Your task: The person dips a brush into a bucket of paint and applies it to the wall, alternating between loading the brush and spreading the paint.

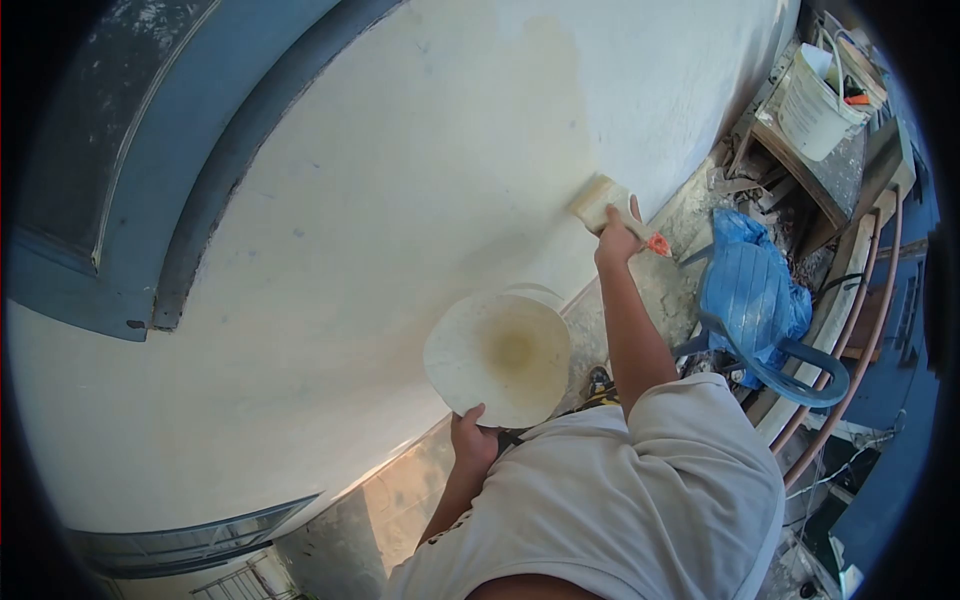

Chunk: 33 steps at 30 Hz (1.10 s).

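My right hand is closed around the handle of a wide paintbrush. Its pale bristles are at the white wall, and an orange-red handle end sticks out behind the hand. A darker damp patch marks the wall just above the brush. My left hand grips the rim of a white bucket, thumb over the edge and fingers hidden beneath. The bucket is held close to my body, with a yellowish tint at its bottom.
A blue plastic chair with blue sheeting stands on the right. Behind it, a white pail sits on a wooden table beside a railing. A blue window frame borders the wall at upper left. Debris litters the floor near the table.
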### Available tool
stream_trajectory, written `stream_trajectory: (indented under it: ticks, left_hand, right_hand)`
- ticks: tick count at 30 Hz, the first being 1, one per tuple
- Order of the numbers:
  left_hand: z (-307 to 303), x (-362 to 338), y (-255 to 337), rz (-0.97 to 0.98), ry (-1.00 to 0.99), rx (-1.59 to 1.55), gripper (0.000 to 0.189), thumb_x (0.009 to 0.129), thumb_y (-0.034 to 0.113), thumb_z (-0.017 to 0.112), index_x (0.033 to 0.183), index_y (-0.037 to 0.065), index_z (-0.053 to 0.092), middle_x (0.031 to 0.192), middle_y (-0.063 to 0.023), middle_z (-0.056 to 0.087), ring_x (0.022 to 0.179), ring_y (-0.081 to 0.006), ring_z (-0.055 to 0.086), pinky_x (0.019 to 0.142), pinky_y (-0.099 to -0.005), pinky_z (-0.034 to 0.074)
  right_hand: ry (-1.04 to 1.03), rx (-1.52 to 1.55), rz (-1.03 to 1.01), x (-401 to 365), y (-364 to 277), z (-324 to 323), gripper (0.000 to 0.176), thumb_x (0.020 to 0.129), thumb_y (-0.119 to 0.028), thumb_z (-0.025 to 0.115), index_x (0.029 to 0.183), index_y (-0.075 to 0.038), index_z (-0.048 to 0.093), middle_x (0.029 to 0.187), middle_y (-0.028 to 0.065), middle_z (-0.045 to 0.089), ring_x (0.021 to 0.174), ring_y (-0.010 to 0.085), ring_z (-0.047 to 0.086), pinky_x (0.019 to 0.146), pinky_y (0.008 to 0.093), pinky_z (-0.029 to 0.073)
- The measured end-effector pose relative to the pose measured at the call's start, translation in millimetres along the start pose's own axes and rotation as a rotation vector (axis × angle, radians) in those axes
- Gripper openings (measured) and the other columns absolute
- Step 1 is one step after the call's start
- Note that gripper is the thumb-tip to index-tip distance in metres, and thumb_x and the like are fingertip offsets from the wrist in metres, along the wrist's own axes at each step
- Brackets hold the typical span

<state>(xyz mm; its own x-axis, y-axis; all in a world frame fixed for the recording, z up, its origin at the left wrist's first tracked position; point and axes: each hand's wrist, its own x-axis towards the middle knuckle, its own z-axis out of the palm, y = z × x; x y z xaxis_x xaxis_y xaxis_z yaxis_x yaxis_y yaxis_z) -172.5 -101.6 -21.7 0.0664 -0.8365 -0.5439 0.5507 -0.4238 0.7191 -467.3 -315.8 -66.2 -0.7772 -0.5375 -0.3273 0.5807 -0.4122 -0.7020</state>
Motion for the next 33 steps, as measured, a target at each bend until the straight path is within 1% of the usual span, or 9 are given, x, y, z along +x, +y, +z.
stream_trajectory:
  ticks: [4,12,15,18,20,23,27,31,33]
  left_hand:
    - [1.5,1.0,1.8,0.005,0.023,-0.039,0.05,0.077,0.0,0.048,0.125,0.006,0.036,0.119,-0.0144,0.046,0.107,-0.0339,0.05,0.079,-0.0547,0.05]
    - [14.3,9.6,-2.8,-0.071,-0.056,-0.108,0.049,0.077,0.0,0.048,0.124,0.005,0.037,0.116,-0.0153,0.049,0.105,-0.0335,0.053,0.079,-0.052,0.051]
    - [12.5,14.5,-12.3,-0.097,-0.071,-0.077,0.048,0.077,0.0,0.048,0.124,0.004,0.037,0.115,-0.0163,0.049,0.104,-0.0337,0.053,0.081,-0.0501,0.051]
    - [-4.7,33.5,-23.6,0.195,-0.211,0.301,0.047,0.078,0.0,0.047,0.124,0.003,0.037,0.115,-0.0168,0.049,0.104,-0.034,0.053,0.081,-0.0497,0.051]
    - [25.7,15.1,-1.3,-0.109,-0.118,-0.046,0.052,0.078,0.0,0.045,0.128,0.006,0.032,0.122,-0.015,0.046,0.112,-0.0343,0.048,0.089,-0.0539,0.045]
    - [33.3,19.5,-5.2,-0.071,-0.138,-0.096,0.046,0.078,0.0,0.046,0.124,0.002,0.036,0.114,-0.0168,0.049,0.104,-0.0346,0.053,0.081,-0.0495,0.052]
    - [30.2,22.6,-8.5,-0.083,-0.136,-0.038,0.047,0.078,0.0,0.046,0.124,0.003,0.036,0.116,-0.0168,0.049,0.106,-0.0346,0.053,0.083,-0.0505,0.051]
    - [36.5,22.6,-6.8,-0.091,-0.167,-0.08,0.048,0.078,0.0,0.046,0.125,0.004,0.035,0.118,-0.0162,0.048,0.108,-0.0344,0.051,0.085,-0.0522,0.049]
    - [36.8,24.3,-5.9,-0.111,-0.169,-0.086,0.051,0.077,-0.001,0.046,0.126,0.004,0.034,0.121,-0.016,0.046,0.11,-0.0346,0.05,0.087,-0.0533,0.046]
  right_hand:
    - [-0.085,0.027,-0.029,-8.1,-14.0,48.8,0.059,0.077,0.004,0.056,0.133,-0.002,0.037,0.118,0.0143,0.05,0.103,0.0235,0.054,0.074,0.0386,0.052]
    - [-0.485,0.412,-0.248,-78.1,-183.4,166.7,0.06,0.079,0.002,0.055,0.133,0.002,0.029,0.117,0.0177,0.048,0.1,0.0272,0.056,0.071,0.0412,0.057]
    - [-0.471,0.375,-0.298,-67.8,-169.4,194.6,0.059,0.08,0.002,0.053,0.133,0.002,0.029,0.12,0.0179,0.046,0.102,0.0282,0.055,0.072,0.042,0.056]
    - [-0.388,0.241,-0.235,-48.3,-134.5,170.8,0.058,0.08,0.002,0.052,0.133,0.003,0.03,0.12,0.0185,0.045,0.1,0.0286,0.056,0.072,0.0416,0.056]
    - [-0.397,0.192,-0.23,-51.5,-151.1,159.3,0.058,0.079,0.002,0.052,0.133,0.002,0.03,0.118,0.0197,0.047,0.094,0.028,0.058,0.07,0.0399,0.057]
    - [-0.519,0.338,-0.296,-86.5,-202.5,187.3,0.059,0.08,0.002,0.05,0.135,0.0,0.027,0.117,0.0196,0.048,0.098,0.0307,0.057,0.068,0.0432,0.057]
    - [-0.38,0.121,-0.308,-54.9,-150.7,185.4,0.056,0.08,0.001,0.051,0.132,-0.001,0.031,0.117,0.0213,0.047,0.1,0.0323,0.055,0.07,0.0445,0.057]
    - [-0.424,0.16,-0.25,-71.6,-183.1,175.4,0.054,0.08,0.002,0.05,0.131,-0.001,0.033,0.116,0.0212,0.047,0.098,0.0332,0.056,0.07,0.0451,0.057]
    - [-0.522,0.373,-0.284,-91.2,-208.8,191.2,0.055,0.078,0.003,0.052,0.13,0.0,0.035,0.116,0.0196,0.047,0.092,0.0283,0.058,0.064,0.0375,0.058]
